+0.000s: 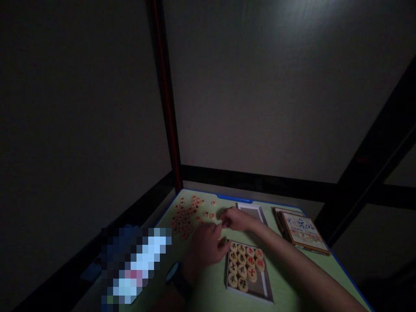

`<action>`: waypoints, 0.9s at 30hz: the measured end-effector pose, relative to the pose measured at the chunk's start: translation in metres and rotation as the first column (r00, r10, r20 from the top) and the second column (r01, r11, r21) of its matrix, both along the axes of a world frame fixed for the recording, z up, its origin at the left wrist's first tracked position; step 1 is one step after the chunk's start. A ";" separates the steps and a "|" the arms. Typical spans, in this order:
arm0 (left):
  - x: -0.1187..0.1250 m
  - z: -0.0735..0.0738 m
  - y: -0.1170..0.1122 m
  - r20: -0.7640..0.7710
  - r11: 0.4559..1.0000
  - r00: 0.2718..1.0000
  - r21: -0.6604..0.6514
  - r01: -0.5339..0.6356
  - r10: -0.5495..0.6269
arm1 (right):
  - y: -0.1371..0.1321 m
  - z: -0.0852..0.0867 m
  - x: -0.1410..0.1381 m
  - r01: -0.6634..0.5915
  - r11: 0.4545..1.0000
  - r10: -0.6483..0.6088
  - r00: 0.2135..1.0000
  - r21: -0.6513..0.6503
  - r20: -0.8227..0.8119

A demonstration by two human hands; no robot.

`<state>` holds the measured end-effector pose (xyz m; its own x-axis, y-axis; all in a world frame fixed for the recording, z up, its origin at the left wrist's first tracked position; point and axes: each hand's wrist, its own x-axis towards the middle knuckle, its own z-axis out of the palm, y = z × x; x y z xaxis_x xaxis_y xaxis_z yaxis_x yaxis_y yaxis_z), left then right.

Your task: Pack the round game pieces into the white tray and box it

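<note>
we have both hands working close together over the light green table (286, 264), among small round pieces marked in red and dark ink. our left hand (206, 245) is just beside the near tray (268, 284), its thumb by the tray's upper left corner; the thumb stands a little apart from the fingers, with a pale bit showing between them, but we cannot tell whether it is gripped. our right hand (235, 219) reaches in from the other side, fingers curled together near the left fingertips; whether they pinch a piece we cannot tell.

the small pieces (185, 216) lie mostly in a loose scatter to the left, a few stray ones (212, 215) near our right fingertips. the larger discs (242, 259) sit in rows inside the near tray, its lower right part bare.

to handle these well, we should take each small piece by its rim, with light fingertips, so the marked face stays readable in this dim light. we do best to hold our left thumb off the tray wall and our right forearm above the discs, since a brush against either could jog the rows.
</note>
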<state>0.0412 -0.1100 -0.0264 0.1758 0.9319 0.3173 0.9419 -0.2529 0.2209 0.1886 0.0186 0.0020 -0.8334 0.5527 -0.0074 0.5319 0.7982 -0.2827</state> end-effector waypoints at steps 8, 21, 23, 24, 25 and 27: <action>0.005 -0.004 -0.002 -0.039 0.994 0.995 0.052 0.096 -0.094 | 0.059 0.008 -0.053 0.233 0.971 -0.233 0.972 0.044 -0.008; 0.000 -0.009 0.008 0.021 0.999 1.000 -0.051 0.012 -0.011 | 0.087 0.018 -0.107 0.209 0.974 -0.185 0.955 -0.087 0.232; 0.001 -0.010 0.008 0.001 0.998 1.000 -0.057 0.019 -0.019 | 0.088 0.021 -0.115 0.194 0.980 -0.184 0.962 -0.031 0.203; 0.001 -0.011 0.008 -0.012 0.998 1.000 -0.062 0.025 -0.025 | 0.088 0.022 -0.119 0.180 0.984 -0.176 0.967 -0.002 0.182; 0.002 -0.012 0.009 -0.026 0.997 0.999 -0.070 0.033 -0.034 | 0.086 0.022 -0.123 0.161 0.987 -0.162 0.973 0.022 0.164; 0.001 -0.013 0.010 -0.049 0.995 0.998 -0.091 0.043 -0.048 | 0.081 0.020 -0.130 0.119 0.992 -0.125 0.981 0.050 0.147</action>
<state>0.0427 -0.1004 -0.0397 0.2327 0.9468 0.2225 0.9405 -0.2773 0.1963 0.0584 0.0993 0.0223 -0.7506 0.6528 -0.1020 0.6600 0.7338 -0.1612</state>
